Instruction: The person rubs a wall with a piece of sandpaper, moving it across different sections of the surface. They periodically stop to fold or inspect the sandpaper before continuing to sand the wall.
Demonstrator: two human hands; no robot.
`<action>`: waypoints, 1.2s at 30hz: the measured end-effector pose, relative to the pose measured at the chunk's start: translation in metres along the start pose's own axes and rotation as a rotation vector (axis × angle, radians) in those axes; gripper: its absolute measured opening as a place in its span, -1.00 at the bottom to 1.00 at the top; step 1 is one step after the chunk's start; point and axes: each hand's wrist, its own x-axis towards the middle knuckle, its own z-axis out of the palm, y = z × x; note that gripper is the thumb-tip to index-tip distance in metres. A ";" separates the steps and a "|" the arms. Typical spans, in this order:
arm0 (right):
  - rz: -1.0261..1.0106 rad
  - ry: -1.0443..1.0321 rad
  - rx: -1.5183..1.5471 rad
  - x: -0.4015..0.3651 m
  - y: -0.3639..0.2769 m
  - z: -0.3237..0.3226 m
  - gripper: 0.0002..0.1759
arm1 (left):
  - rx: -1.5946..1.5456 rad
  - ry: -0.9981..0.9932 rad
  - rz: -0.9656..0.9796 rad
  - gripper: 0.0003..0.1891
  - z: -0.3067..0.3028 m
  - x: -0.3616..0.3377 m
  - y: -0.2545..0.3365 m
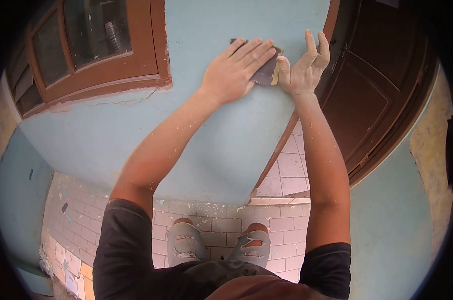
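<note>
My left hand lies flat over a dark grey sheet of sandpaper, pressing it against the pale blue wall. Parts of the sheet stick out past the fingertips and below the fingers, and its right edge is tan and ragged. Just right of it, my right hand is raised, dusted with pale powder, with its fingers apart. The right thumb comes right up to the sheet's tan edge. Pale specks dot both forearms.
A brown-framed window is at upper left, with cracked plaster below its corner. To the right is a brown door beside a doorway. Paint flakes litter the tiled floor along the wall's foot.
</note>
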 end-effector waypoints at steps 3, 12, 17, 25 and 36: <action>0.008 0.067 0.016 0.000 0.002 0.004 -0.09 | -0.166 -0.426 -0.595 -0.20 -0.065 0.105 -0.045; -0.021 -0.040 -0.027 0.001 0.001 -0.002 -0.14 | 0.033 -0.221 -0.106 -0.13 -0.019 -0.103 -0.008; 0.013 -0.070 -0.036 0.001 0.002 -0.003 -0.17 | 0.315 0.241 -0.474 -0.21 -0.056 0.022 -0.109; 0.000 -0.128 -0.067 0.004 0.002 -0.006 -0.22 | 0.078 -0.112 -0.421 -0.20 -0.003 -0.153 0.008; 0.054 -0.139 -0.094 -0.002 0.004 -0.008 -0.27 | 0.067 -0.025 -0.621 -0.17 0.014 -0.161 0.025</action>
